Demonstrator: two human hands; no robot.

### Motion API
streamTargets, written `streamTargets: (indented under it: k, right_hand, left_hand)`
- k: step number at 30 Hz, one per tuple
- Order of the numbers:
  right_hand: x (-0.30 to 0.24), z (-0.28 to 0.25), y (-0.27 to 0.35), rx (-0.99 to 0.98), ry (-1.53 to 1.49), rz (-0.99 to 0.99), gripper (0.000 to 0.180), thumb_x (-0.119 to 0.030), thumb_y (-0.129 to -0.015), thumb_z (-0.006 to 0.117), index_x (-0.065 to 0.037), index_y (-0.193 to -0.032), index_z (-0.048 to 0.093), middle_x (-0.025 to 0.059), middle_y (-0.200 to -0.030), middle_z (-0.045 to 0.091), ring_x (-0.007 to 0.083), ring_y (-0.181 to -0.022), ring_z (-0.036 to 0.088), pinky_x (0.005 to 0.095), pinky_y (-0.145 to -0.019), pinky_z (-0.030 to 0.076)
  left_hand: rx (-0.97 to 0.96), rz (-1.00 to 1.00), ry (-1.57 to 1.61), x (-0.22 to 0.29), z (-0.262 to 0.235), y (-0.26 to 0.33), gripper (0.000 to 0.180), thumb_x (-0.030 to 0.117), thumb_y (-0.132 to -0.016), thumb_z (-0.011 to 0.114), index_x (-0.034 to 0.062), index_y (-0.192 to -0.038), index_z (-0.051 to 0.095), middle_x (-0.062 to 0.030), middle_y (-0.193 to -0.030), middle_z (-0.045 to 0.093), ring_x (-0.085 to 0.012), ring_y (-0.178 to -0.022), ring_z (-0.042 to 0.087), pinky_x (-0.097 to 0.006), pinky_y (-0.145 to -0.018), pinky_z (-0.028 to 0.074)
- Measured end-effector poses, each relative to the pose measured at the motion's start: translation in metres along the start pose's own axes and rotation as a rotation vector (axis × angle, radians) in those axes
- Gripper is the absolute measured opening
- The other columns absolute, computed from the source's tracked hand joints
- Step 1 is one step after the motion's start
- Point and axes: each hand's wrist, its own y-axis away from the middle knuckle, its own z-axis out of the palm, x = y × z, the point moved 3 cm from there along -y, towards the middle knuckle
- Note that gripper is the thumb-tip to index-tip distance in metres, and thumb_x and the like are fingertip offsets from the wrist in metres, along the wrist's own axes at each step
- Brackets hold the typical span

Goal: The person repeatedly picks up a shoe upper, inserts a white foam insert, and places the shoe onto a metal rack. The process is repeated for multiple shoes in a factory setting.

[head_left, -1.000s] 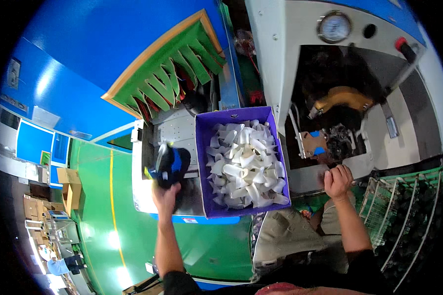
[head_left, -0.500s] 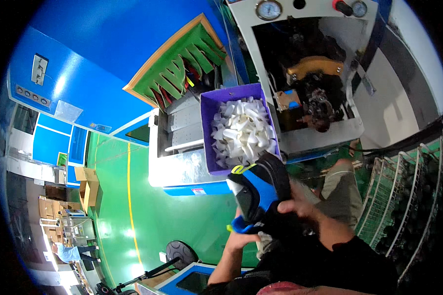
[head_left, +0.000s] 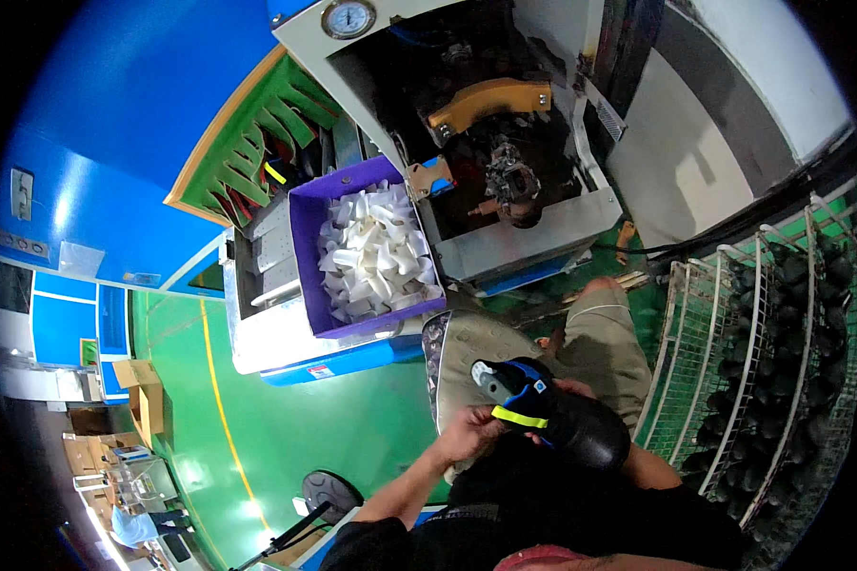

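Over my lap I hold a black shoe upper with blue trim, a bright yellow-green band and a rounded black toe that points to the lower right. At its left side, my left hand is closed on the edge beside the yellow-green band. My right hand grips the upper from the far side; the shoe hides most of that palm, with some fingers showing past it. Ahead and to the left stands a purple box full of loose white curved pieces.
Ahead is a grey machine with an open front, a gauge and a yellow-brown clamp part. A wire rack of dark rounded pieces stands on the right. A blue-and-white machine with a green strip curtain is at left.
The shoe upper has turned, its toe now pointing lower right and its yellow-green band facing up. My left hand has shifted to the band's edge. The whole view has swung right.
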Motion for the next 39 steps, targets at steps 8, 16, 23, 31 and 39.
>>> streamTargets:
  k: [8,16,23,31,39]
  right_hand:
    - [-0.093,-0.004,0.003,-0.001,0.729,-0.697,0.095,-0.037,-0.078,0.083,0.001,-0.156,0.043,0.0153,-0.149,0.054,0.0307,-0.135,0.052,0.0383,-0.118,0.035]
    - [-0.187,0.103,0.035,0.067,1.014,-0.92,0.103,-0.018,-0.076,0.085,0.002,-0.161,0.029,0.0165,-0.154,0.047,0.0276,-0.142,0.045,0.0396,-0.121,0.03]
    - [-0.278,0.22,0.028,0.227,1.136,-1.17,0.094,-0.01,-0.078,0.081,-0.002,-0.16,0.036,0.0152,-0.149,0.054,0.0214,-0.129,0.058,0.0344,-0.112,0.042]
    - [-0.307,0.296,-0.016,0.841,2.208,-1.045,0.09,-0.015,-0.08,0.081,-0.017,-0.161,0.041,0.0169,-0.1,0.072,0.0101,-0.069,0.062,0.0269,-0.067,0.05]
    - [-0.303,0.304,-0.012,0.571,1.737,-0.785,0.094,-0.011,-0.08,0.082,-0.009,-0.162,0.035,0.0094,-0.12,0.07,0.0105,-0.097,0.066,0.0267,-0.09,0.053]
  left_hand:
    - [-0.01,0.096,-0.058,0.045,-0.006,0.024,0.045,0.039,-0.108,0.057,-0.0034,-0.105,0.072,-0.0106,-0.103,0.073,-0.0208,-0.098,0.066,-0.035,-0.087,0.052]
    - [0.28,0.876,0.311,0.156,0.0,-0.089,0.029,0.025,-0.11,0.055,0.0016,-0.127,0.055,-0.0026,-0.111,0.062,-0.0114,-0.099,0.055,-0.029,-0.087,0.047]
    - [0.237,1.074,0.541,0.205,-0.008,-0.107,0.032,0.03,-0.109,0.055,0.003,-0.126,0.055,-0.0004,-0.112,0.059,-0.0093,-0.101,0.05,-0.025,-0.092,0.04]
    - [0.066,0.892,0.721,0.237,-0.011,-0.156,0.026,0.031,-0.11,0.053,0.0055,-0.115,0.055,0.0006,-0.104,0.055,-0.0088,-0.093,0.048,-0.027,-0.087,0.041]
    - [0.039,0.895,0.667,0.21,-0.022,-0.145,0.021,0.026,-0.107,0.058,0.0056,-0.112,0.057,-0.0018,-0.096,0.063,-0.0118,-0.092,0.058,-0.03,-0.088,0.047]
